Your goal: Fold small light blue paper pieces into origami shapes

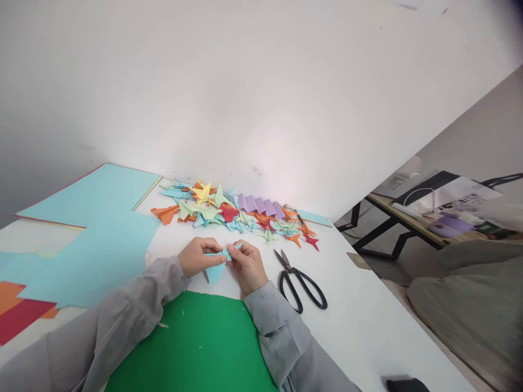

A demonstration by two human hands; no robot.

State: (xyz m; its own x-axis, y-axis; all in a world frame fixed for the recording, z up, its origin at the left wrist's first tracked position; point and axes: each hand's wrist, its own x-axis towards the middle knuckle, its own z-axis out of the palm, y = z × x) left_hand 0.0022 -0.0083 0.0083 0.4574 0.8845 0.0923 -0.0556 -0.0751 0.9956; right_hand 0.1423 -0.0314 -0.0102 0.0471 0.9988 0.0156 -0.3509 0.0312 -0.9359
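Observation:
A small folded piece of light blue paper (pixel 215 272) is held between both hands above the white table. My left hand (pixel 200 256) pinches it from the left, thumb along its upper edge. On its right side, my right hand (pixel 247 263) grips it between thumb and fingers. Behind the hands lies a long pile of folded paper shapes (pixel 206 211) in blue, green, orange, yellow and red. Black-handled scissors (pixel 303 283) rest to the right of my right hand, their blades slightly apart. A green sheet (pixel 196 343) lies below my forearms.
Large light blue sheets (pixel 98 261) spread over the left side, with orange and red paper (pixel 28 318) at the lower left. An accordion-folded purple strip (pixel 261 206) stands by the wall. A dark object (pixel 406 384) sits at the bottom right.

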